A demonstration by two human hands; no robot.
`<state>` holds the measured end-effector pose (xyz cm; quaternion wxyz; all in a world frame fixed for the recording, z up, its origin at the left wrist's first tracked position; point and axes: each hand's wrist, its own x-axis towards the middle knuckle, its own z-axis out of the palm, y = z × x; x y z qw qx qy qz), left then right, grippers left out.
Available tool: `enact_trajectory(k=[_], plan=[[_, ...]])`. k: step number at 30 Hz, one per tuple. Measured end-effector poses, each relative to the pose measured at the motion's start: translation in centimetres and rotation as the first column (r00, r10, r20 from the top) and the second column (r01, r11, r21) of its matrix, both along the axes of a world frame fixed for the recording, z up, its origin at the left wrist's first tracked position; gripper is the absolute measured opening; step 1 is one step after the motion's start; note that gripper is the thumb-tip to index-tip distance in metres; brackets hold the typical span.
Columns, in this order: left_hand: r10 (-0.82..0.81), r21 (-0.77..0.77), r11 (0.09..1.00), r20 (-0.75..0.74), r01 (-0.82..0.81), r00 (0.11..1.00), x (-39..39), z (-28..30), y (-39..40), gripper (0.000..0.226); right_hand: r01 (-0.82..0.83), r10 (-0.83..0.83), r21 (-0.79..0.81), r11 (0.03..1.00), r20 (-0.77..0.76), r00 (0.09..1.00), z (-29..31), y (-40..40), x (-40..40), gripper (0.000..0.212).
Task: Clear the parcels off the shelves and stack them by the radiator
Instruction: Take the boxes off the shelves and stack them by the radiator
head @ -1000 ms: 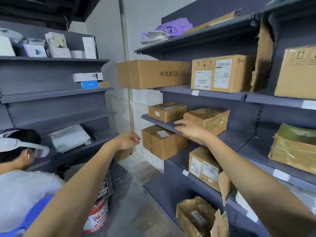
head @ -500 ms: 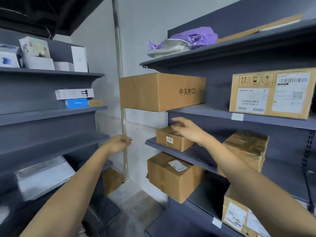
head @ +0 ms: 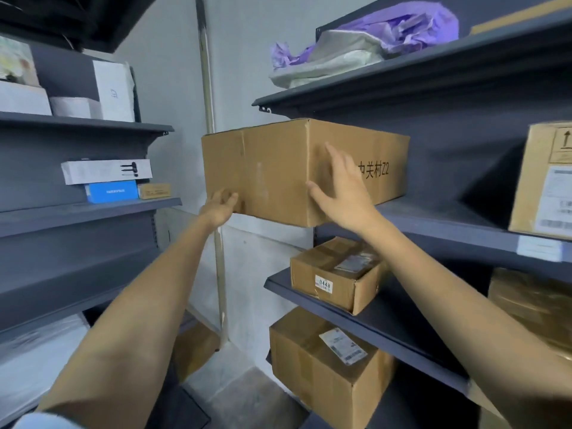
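A large brown cardboard box (head: 272,168) with black printed characters rests on the right-hand shelf (head: 433,218), its left end overhanging the shelf. My left hand (head: 218,207) is at the box's lower left edge, fingers curled against it. Spread flat on the box's front face near its corner is my right hand (head: 343,193), fingers apart. Below, a small labelled box (head: 334,274) sits one shelf down, with a bigger labelled box (head: 315,366) under it. No radiator is in view.
More parcels lie at the right: a labelled box (head: 544,181) and a taped parcel (head: 532,305). Purple and white bags (head: 396,23) lie on the top shelf. The left shelves (head: 93,209) hold small white and blue boxes. A pipe (head: 210,119) runs down the corner.
Both hands rose from the lower shelves to the large box. My right hand left the small box for the large box's front face. My view moved closer and up.
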<state>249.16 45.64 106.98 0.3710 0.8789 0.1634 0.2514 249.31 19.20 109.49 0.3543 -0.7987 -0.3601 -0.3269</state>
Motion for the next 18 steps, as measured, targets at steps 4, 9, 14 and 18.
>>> enact_trajectory(k=[4,9,14,18], plan=[[-0.013,-0.226,0.974,0.107,0.037,0.994,3.5,1.6,2.9,0.065,-0.058,0.040,0.163,0.985,0.112,0.993,1.8,1.8,2.9,0.083],[0.156,-0.501,0.865,0.245,-0.013,0.957,7.5,2.9,5.4,0.069,-0.071,0.037,0.193,0.979,0.171,0.985,1.9,3.0,5.4,0.087],[0.179,-0.629,0.777,0.272,0.034,0.946,10.9,4.3,8.3,0.076,-0.106,0.083,0.155,0.982,0.150,0.985,3.3,3.1,6.6,0.082],[0.156,-0.641,0.766,0.259,0.049,0.953,11.4,4.1,8.6,0.076,-0.168,0.149,0.345,0.923,0.081,0.985,3.5,3.6,6.2,0.055]])
